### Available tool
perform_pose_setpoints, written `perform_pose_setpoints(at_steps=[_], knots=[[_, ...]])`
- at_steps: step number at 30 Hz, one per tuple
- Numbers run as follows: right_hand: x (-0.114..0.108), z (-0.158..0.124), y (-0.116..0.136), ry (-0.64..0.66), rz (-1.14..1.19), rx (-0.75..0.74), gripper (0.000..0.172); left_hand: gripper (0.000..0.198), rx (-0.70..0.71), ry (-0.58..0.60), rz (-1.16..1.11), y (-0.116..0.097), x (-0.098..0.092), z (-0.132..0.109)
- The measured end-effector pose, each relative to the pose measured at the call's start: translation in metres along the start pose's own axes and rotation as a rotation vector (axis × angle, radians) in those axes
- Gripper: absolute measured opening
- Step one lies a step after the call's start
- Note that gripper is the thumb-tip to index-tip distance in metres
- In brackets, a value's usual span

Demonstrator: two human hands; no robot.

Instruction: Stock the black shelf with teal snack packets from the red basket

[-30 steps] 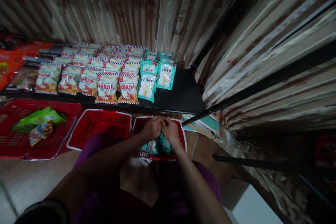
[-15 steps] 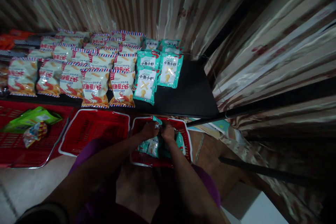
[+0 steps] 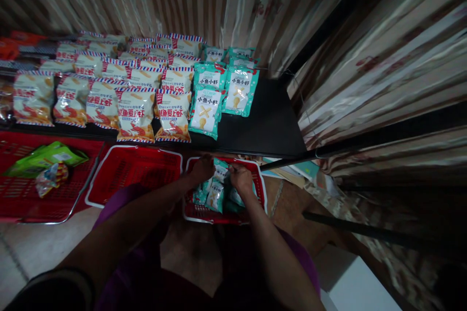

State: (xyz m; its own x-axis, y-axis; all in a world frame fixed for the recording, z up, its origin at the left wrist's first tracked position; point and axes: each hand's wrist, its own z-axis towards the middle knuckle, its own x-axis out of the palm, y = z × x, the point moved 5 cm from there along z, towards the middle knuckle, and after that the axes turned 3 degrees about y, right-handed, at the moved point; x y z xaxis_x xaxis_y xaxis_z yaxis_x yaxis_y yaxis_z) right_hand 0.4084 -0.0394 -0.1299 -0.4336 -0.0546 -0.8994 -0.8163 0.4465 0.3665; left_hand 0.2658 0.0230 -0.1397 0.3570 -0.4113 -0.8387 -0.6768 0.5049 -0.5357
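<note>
Over the red basket [image 3: 265, 194] in front of me, my right hand [image 3: 241, 178] pinches the right edge of a teal-and-white snack bag [image 3: 221, 172]. My left hand [image 3: 203, 169] is closed at the same bag's left edge; its fingertips are dim. The bag's printed front faces up between my hands. Below it in the basket lie more teal bags, among them a small snack bag [image 3: 215, 197]. On the black shelf [image 3: 251, 131] just beyond stand several matching bags, the front one a teal snack bag [image 3: 206, 112].
Left of those, rows of white-and-orange snack bags [image 3: 136, 115] fill the shelf. A second red basket [image 3: 136, 170] stands beside mine. Farther left, another red basket [image 3: 22, 209] holds green packets [image 3: 47, 159]. A black bar [image 3: 328, 148] and curtain [image 3: 365, 68] border the right; a white box [image 3: 359, 284] stands lower right.
My hands have moved apart to the two sides of the bag. Its printed front now shows, where before only a crumpled corner was visible. The view has shifted slightly.
</note>
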Motion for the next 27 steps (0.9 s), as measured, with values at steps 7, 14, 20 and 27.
perform_pose_setpoints(at_steps=[7, 14, 20, 27], knots=[[-0.044, -0.029, 0.001, 0.009, 0.286, -0.075, 0.029, 0.027, -0.151, 0.102, -0.486, -0.012, -0.025, -0.016], [-0.07, -0.052, 0.006, 0.071, 0.565, -0.061, 0.028, 0.039, -0.138, 0.203, -1.262, -0.038, -0.039, -0.04], [-0.08, -0.062, 0.011, 0.106, 0.704, -0.079, 0.025, 0.043, -0.218, 0.171, -1.457, -0.053, -0.045, -0.054], [-0.087, -0.066, 0.021, 0.057, 0.888, -0.113, 0.036, 0.041, -0.191, 0.052, -1.42, -0.062, -0.057, -0.056]])
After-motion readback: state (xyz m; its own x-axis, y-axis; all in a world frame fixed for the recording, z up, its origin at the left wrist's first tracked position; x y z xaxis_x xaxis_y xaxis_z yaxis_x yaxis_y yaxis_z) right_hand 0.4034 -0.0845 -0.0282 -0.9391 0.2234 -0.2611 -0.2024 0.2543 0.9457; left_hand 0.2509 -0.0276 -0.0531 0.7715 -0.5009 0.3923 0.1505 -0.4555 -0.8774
